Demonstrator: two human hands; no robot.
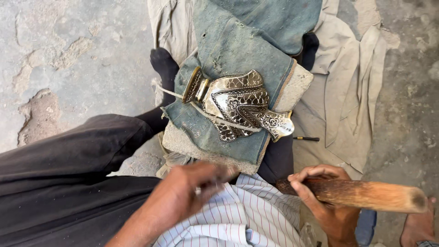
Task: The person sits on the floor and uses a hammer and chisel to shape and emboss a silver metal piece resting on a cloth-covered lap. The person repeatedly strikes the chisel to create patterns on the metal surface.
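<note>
An engraved silver and black metal piece [240,106], shaped like layered leaves with a brass-rimmed neck, lies on a folded blue denim cloth [228,50] over a stone block [297,82]. A pale cord [219,120] runs across the piece. My left hand [190,190] hovers just below the block, blurred, fingers loosely curled; whether it holds anything small I cannot tell. My right hand [327,201] grips a thick wooden handle [366,194] that points right, level with my lap.
Beige cloth [352,77] is spread over the rough concrete floor [68,59]. A thin dark tool [306,138] lies on the cloth beside the block. My black-trousered leg [68,174] and sock [163,64] lie at left. A bare foot [418,226] shows at the lower right.
</note>
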